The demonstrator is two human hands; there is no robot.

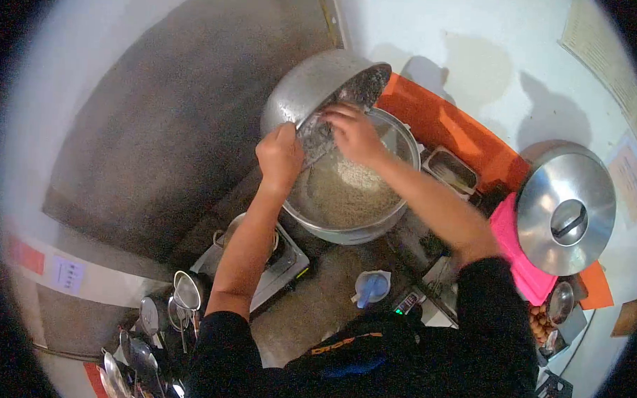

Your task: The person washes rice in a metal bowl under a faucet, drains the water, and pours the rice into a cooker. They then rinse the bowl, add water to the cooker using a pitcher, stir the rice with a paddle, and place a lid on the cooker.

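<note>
The left fingers (286, 133) clasp the rim of the tilted metal bowl (305, 83), probably stiff, heavy and slippery, best held by opposite rims. The right fingers (341, 118) curl near its mouth, grip unclear.

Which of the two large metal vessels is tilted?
The round grey metal bowl, gripped by the left hand: its opening tips over the wide silver metal pot, which sits upright.

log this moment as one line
left hand: grips tilted metal bowl by rim | right hand: at bowl's mouth | below: large pot holding pale contents | metal lid: far right
</note>
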